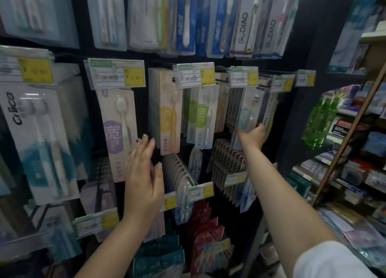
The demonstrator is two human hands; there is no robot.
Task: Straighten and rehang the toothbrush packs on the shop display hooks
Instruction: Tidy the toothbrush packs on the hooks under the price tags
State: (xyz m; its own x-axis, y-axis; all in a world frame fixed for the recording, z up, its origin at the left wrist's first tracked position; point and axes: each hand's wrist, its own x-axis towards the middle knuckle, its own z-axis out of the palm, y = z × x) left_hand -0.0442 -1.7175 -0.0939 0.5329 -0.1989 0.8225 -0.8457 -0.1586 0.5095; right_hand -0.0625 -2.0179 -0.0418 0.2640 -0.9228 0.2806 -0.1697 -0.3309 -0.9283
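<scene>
Head view: left hand (144, 173), fingers straight and spread, holds nothing, hovering between the purple pack (118, 131) at its 11 o'clock and the yellow pack (168, 114) at 1 o'clock. Right hand (251, 136) reaches to the teal pack (245, 119) at its 12 o'clock; whether it grips cannot be told. Judged light, stiff card with slick blister fronts; best held by the lower edges. Count: two hands; six price tags (196, 75) along the middle row.

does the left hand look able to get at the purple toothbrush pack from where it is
Probably yes: the left hand is open, holds nothing, and its fingertips sit beside the purple toothbrush pack's right edge, with nothing visible between them.
</scene>
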